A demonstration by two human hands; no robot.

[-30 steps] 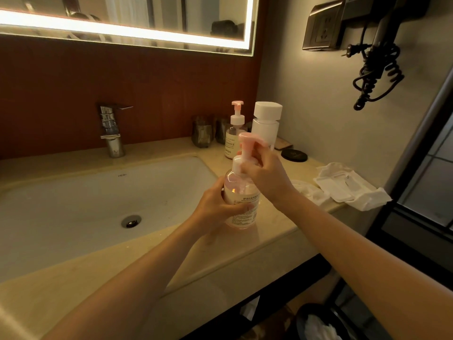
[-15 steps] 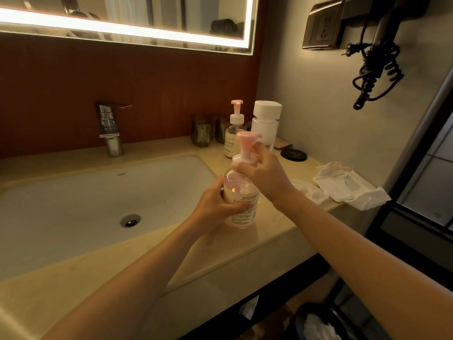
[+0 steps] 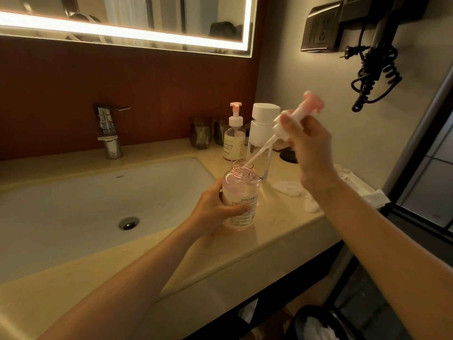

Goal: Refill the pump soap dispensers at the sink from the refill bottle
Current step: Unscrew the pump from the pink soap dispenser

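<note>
- Two grips: my left hand (image 3: 215, 207) wraps the pink dispenser bottle (image 3: 241, 192), upright on the counter (image 3: 269, 244) just right of the sink (image 3: 93, 204); my right hand (image 3: 308, 143) pinches the tilted pump (image 3: 297, 115) by its collar.
- The dip tube (image 3: 257, 155) tip sits at the open neck; I'd lift it clear slowly, so drips fall inside.
- The refill bottle (image 3: 263, 130) waits just behind.

The dispenser bottle (image 3: 241, 192) stands on the counter (image 3: 282, 231) right of the sink (image 3: 85, 204), with the second dispenser (image 3: 234, 141) and refill bottle (image 3: 262, 128) behind it.

Dim, warm light from the glaring mirror strip (image 3: 127, 30); wide-angle bending at the edges.
</note>
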